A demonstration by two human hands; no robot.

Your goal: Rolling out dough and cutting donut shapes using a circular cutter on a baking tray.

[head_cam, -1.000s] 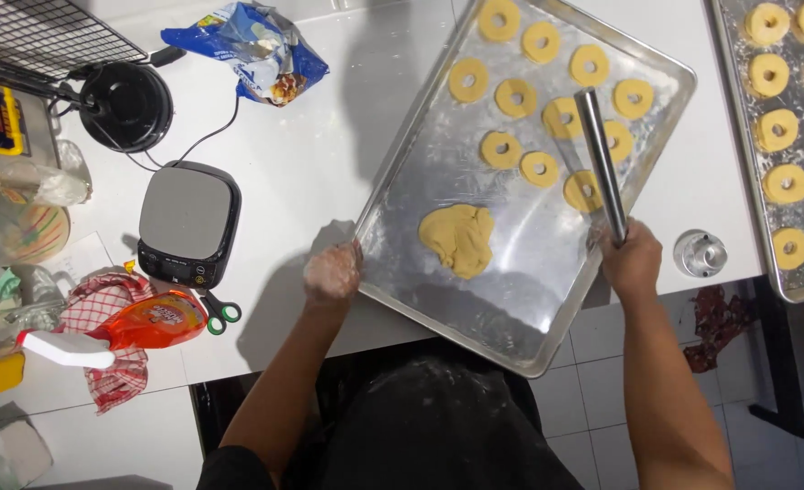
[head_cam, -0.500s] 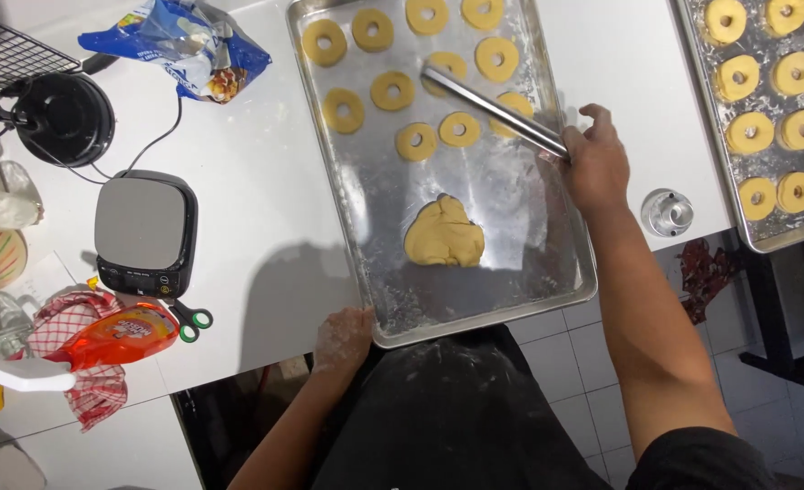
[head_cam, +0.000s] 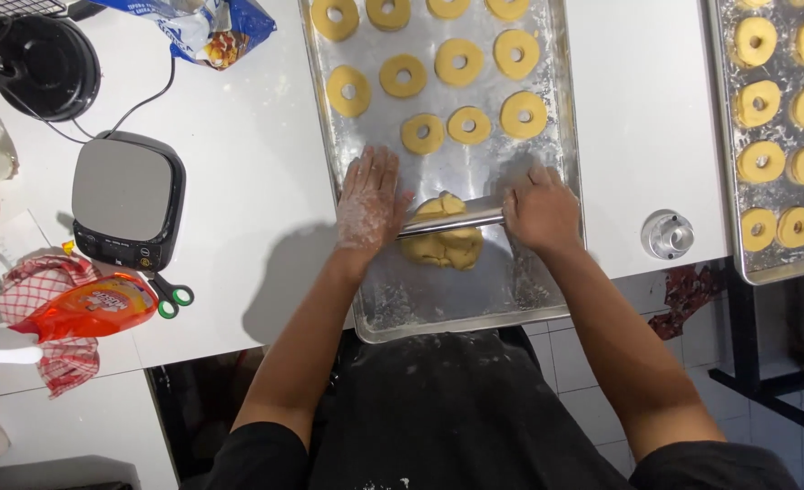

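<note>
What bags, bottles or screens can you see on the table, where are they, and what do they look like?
Bag: top edge, left of the baking tray; crinkly blue and white plastic with a food picture.
Bottle: lying at the left on a red checked cloth; orange-red with a white spout.
Kitchen scale: left of the tray; dark rounded square, grey plate, small display strip on its near edge.

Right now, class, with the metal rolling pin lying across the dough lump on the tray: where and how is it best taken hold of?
Hold the metal rolling pin at its two ends, from above. It lies level, left to right, across the dough lump, so only the ends are free. The left hand presses flat on one end; the right hand covers the other.
</note>
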